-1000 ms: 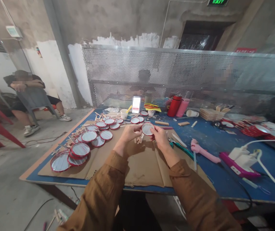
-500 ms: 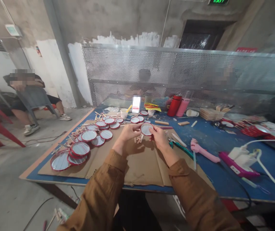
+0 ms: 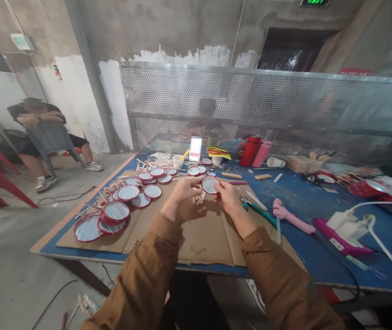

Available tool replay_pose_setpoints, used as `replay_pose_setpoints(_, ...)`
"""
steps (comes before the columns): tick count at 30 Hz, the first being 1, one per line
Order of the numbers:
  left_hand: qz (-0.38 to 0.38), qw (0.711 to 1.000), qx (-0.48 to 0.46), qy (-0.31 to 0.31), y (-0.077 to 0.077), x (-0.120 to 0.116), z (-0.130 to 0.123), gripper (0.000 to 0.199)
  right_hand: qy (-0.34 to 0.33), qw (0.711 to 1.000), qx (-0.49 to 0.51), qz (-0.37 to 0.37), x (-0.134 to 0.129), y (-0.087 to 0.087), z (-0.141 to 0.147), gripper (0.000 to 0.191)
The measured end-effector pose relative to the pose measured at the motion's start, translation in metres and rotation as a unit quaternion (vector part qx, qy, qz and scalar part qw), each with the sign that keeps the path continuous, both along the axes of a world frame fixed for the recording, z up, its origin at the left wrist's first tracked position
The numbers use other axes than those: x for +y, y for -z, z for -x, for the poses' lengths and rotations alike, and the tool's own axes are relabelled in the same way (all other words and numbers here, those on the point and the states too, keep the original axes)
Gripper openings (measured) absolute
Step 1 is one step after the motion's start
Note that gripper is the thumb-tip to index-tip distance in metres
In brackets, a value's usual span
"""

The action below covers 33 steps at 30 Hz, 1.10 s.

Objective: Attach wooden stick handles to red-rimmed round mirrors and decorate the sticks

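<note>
Between my two hands, above the cardboard sheet (image 3: 203,238), is a small round disc with a red rim and a pale, shiny face (image 3: 210,184). My left hand (image 3: 186,191) pinches its left edge. My right hand (image 3: 228,196) grips the right edge, thumb on the face. Small wooden pieces (image 3: 201,198) lie on the cardboard just below the disc. To the left, several similar red-rimmed discs (image 3: 116,211) lie in overlapping groups, with wooden sticks poking out beside them.
A pink glue gun (image 3: 294,217), green-handled pliers (image 3: 263,213) and a purple power strip (image 3: 342,238) with white plugs lie at right. A red bottle (image 3: 250,151), a paper cup (image 3: 178,162) and a phone (image 3: 195,149) stand along the back, before a perforated metal screen (image 3: 168,101). A person sits far left.
The view has shifted very slightly. Both hands keep hold of the same disc in nearly the same place.
</note>
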<state>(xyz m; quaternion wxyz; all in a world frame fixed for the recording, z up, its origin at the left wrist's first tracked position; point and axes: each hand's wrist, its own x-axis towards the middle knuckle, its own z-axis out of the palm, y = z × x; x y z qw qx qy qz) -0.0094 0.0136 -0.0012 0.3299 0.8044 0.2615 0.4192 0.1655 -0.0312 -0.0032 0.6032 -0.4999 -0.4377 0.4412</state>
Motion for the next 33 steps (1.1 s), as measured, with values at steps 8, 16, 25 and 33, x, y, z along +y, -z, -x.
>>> replay_pose_setpoints(8,0.000,1.000,0.005,-0.005,-0.002,-0.001,0.001,0.050,0.009,1.000,-0.004,0.018,-0.001,-0.002,0.001,0.029)
replay_pose_setpoints(16,0.013,1.000,-0.002,-0.022,-0.004,-0.001,0.008,0.040,-0.001,1.000,-0.004,0.012,-0.001,-0.001,0.004,0.032)
replay_pose_setpoints(25,-0.008,0.997,0.057,-0.048,-0.008,-0.008,-0.003,0.037,0.031,0.999,0.013,0.012,0.002,-0.001,0.000,0.034)
replay_pose_setpoints(33,0.039,0.999,-0.016,-0.019,-0.003,-0.004,-0.009,0.054,0.019,1.000,-0.009,-0.009,0.003,-0.001,-0.003,0.043)
